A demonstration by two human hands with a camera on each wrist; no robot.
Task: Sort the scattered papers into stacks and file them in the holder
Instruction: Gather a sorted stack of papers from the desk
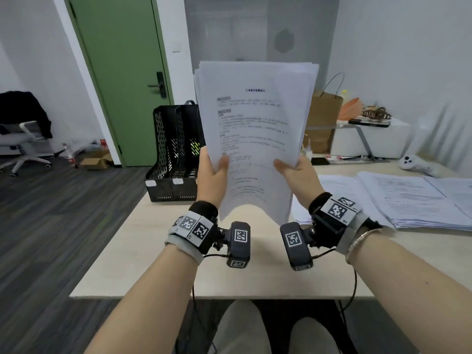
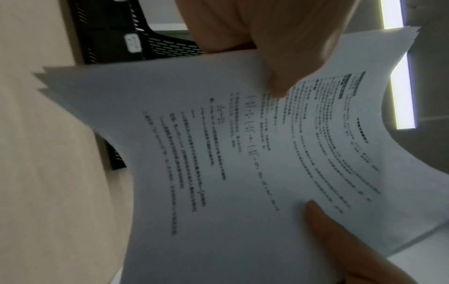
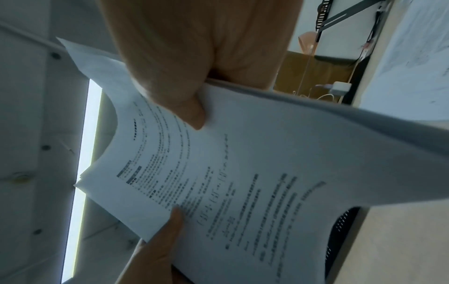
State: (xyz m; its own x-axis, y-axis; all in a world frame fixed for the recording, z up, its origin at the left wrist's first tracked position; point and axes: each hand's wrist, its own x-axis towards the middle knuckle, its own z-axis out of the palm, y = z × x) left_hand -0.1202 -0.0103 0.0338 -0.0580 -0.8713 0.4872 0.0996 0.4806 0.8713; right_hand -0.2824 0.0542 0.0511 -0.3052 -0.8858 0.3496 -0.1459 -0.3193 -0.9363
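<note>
Printed white paper sheets in a loose stack (image 1: pixel 255 129) are standing upright at frame centre, raised above the light wooden table (image 1: pixel 153 251). Left hand (image 1: pixel 212 175) and right hand (image 1: pixel 296 175) are gripping the stack's lower side edges, thumbs in front, fingers clamped behind. Black perforated plastic file holder (image 1: pixel 173 149) is sitting left of centre. More white printed sheets (image 1: pixel 408 198) are lying at the right.

Desk (image 1: pixel 153 264): bare surface lay open across the near and left portions, below the raised sheaf of papers (image 1: pixel 255 129). Black file holder (image 1: pixel 173 154) stood at the far left edge, its slots open upward, partly screened by the sheaf. Loose paper stacks (image 1: pixel 413 200) covered the right side; a white controller (image 1: pixel 411 162) lay behind them.
</note>
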